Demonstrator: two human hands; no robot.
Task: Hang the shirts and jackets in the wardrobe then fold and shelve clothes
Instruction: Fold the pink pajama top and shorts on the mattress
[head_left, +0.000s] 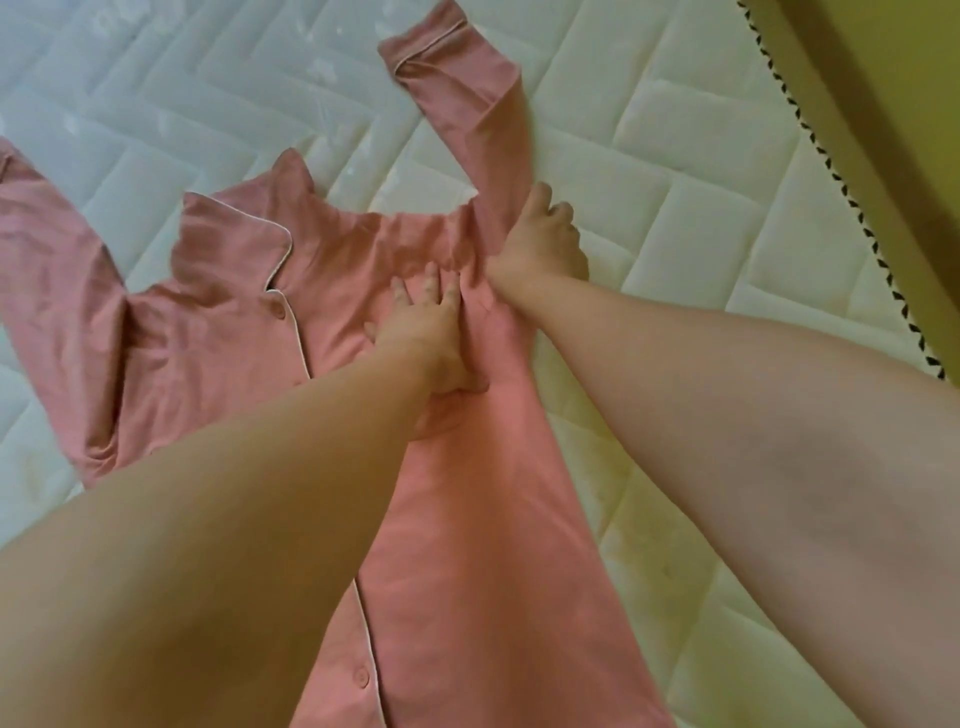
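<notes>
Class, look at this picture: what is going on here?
A person seems to be folding a pink button-up shirt laid front-up on a quilted white mattress. The left hand presses flat on the shirt's chest. The right hand grips the fabric where one sleeve joins the body; that sleeve stretches away across the mattress. The other sleeve lies spread out to the left, not yet folded.
</notes>
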